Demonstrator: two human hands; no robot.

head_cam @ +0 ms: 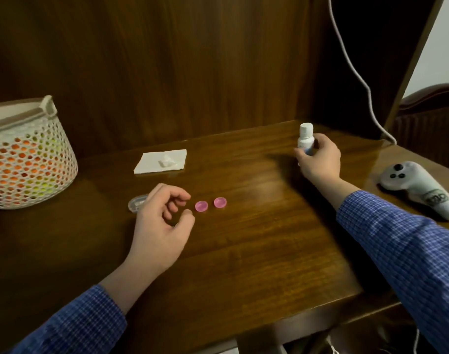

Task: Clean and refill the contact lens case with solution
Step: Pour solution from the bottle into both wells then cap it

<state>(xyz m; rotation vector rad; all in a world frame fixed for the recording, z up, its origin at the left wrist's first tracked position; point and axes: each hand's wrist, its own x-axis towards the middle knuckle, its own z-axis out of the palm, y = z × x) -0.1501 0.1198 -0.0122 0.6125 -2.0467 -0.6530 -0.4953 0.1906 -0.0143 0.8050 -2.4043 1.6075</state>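
With both round pink caps [201,206] off, refilling seems ahead: right hand [318,159] grips the white solution bottle [306,141], left hand [162,221] loosely curled, empty.

Both arms are in the same shirt, a blue one with a fine white check, kind of a small gingham grid. The left sleeve [72,325] is pushed up to about mid-forearm, and the right sleeve [407,241] stops a bit short of the wrist. No watch, rings or gloves: left hand [162,221] and right hand [318,159] are bare.
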